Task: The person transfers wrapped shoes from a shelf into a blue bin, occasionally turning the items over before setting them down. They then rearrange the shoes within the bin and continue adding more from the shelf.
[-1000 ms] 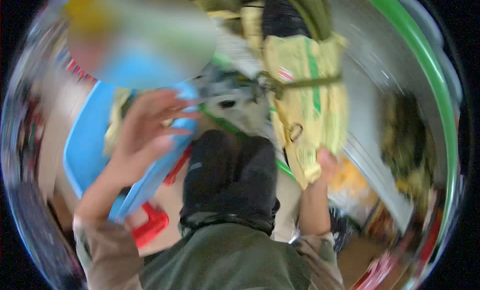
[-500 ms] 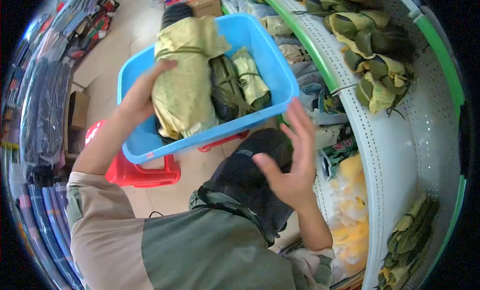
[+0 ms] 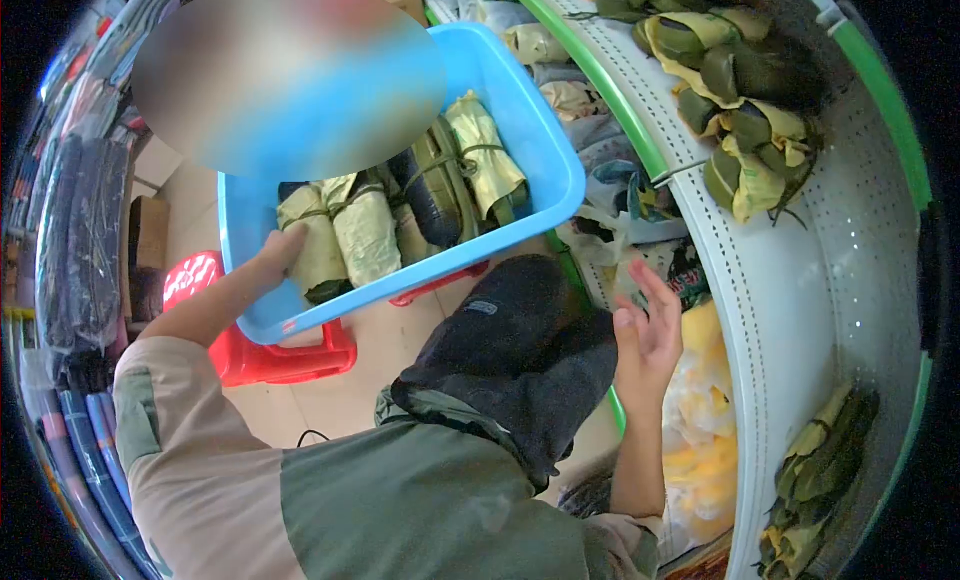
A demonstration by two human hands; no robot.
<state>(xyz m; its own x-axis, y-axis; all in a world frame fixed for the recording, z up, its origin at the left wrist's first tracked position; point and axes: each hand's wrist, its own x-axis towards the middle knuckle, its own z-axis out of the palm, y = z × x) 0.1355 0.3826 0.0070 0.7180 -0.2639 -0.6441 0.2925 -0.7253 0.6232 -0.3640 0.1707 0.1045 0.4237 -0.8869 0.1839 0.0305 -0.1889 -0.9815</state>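
Observation:
A blue tub [image 3: 555, 165] holds several pale-yellow and dark-green wrapped bundles tied with cord. My left hand [image 3: 283, 255] reaches over the tub's left side, its fingers curled against the leftmost wrapped bundle [image 3: 313, 242]; the fingertips are partly hidden. Beside that lies another pale bundle [image 3: 366, 235], then a dark-green one [image 3: 432, 190] and a yellow one [image 3: 487, 160] at the right. My right hand [image 3: 652, 325] is raised near the shelf's left edge, fingers apart and nothing in it. A blurred oval covers the tub's upper left.
Red plastic stools [image 3: 285, 360] stand under the tub. A white perforated shelf [image 3: 790, 280] with green edging curves along the right, bearing leaf-wrapped bundles [image 3: 750, 75]. Yellow-and-white bagged goods [image 3: 700, 410] sit below it. Plastic-wrapped stacks [image 3: 85, 240] line the left.
The large yellow bundle my left hand held above the tub is no longer raised there; that hand is now lower at the left bundle. My right hand has moved right, away from the tub.

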